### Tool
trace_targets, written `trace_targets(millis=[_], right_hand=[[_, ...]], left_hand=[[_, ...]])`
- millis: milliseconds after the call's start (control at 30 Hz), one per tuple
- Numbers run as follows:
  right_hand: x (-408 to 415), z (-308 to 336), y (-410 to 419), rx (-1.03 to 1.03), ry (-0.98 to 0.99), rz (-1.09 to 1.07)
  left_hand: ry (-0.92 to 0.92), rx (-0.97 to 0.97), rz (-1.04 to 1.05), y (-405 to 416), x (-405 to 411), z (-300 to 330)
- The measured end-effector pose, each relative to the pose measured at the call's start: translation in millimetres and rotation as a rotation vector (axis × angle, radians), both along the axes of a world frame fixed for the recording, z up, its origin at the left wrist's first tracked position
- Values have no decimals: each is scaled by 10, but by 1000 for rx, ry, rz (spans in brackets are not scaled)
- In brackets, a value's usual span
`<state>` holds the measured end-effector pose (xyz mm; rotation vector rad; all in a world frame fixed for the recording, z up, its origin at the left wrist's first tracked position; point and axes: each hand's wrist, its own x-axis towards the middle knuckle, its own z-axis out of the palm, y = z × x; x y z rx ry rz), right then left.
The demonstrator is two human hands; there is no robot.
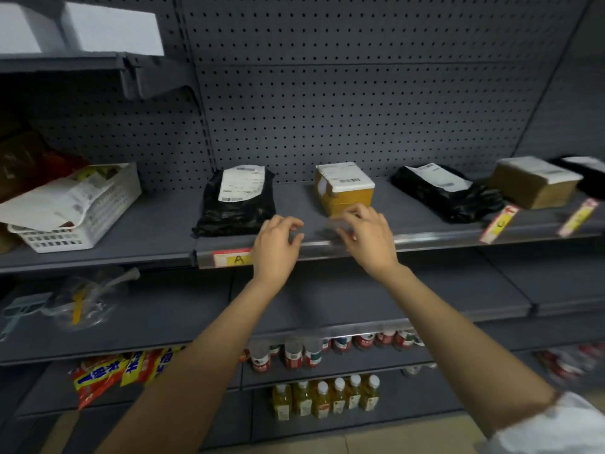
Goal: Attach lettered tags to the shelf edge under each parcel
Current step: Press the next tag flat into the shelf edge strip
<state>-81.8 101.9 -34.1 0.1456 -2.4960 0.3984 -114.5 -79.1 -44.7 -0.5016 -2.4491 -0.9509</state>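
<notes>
hands [314, 237] blurred at shelf edge [425, 239], grip unclear

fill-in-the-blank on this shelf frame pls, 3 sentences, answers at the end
1. The yellow tag seated in the grey shelf edge strip bears the letter ____.
2. That tag sits below the ____ plastic mailer bag.
3. The left hand and right hand work at the edge strip below the ____ cardboard box.

Missing words: A; black; yellow

Parcels [343, 188] on shelf [409, 217] (tag [234, 257] below).
</notes>
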Motion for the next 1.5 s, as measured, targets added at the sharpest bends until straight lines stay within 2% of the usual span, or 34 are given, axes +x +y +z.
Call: trace_targets(millis=[167, 467, 667, 867, 1067, 1233, 1500], right_hand=[[27, 54, 477, 103, -107, -59], [10, -39, 768, -217, -173, -62], [-63, -150, 557, -310, -230, 31], [-29, -252, 626, -281, -175, 74], [94, -377, 682, -335, -78, 15], [232, -417, 657, -219, -76, -16], [392, -272, 1064, -187, -2, -107]], left_hand=[[-31, -18, -85, 579, 64, -49], [-25, -54, -45, 871, 94, -184], [-15, -76, -13, 829, 98, -207], [3, -85, -50, 795, 124, -258], [16, -115, -132, 781, 151, -280], [16, -152, -134, 788, 159, -208], [17, -59, -187, 1381, 314, -85]])
